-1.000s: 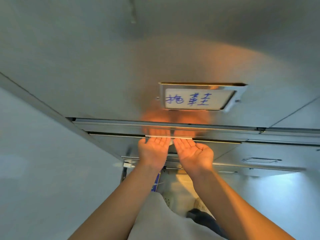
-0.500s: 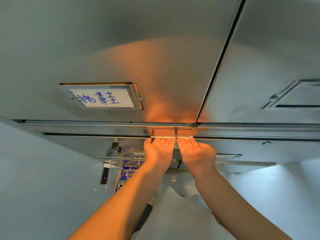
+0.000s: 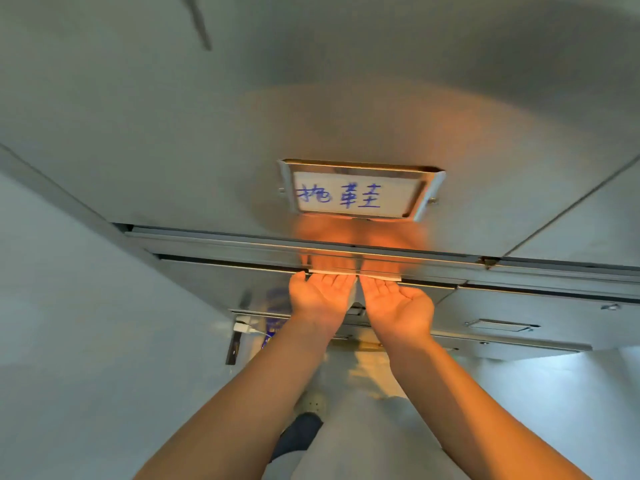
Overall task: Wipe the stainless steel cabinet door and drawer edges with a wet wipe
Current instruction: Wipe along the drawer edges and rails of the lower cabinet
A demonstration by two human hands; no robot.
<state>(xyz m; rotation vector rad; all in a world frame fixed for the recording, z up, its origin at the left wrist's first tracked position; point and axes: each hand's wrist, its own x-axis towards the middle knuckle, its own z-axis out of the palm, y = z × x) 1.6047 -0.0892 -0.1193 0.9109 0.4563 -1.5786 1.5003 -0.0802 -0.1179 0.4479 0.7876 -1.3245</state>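
Steel label holder (image 3: 360,192) back centre; hands slid left along edge

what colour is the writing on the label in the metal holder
Blue handwriting on the white label, clearest in the head view.

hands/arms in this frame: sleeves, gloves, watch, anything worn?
Both forearms are bare to the bottom edge of the frame: no sleeves in view. The left hand and right hand wear no gloves, and no rings, watch, bracelet or markings show on the sides facing the camera. The fingertips are out of sight under the cabinet edge, so nails can't be checked.
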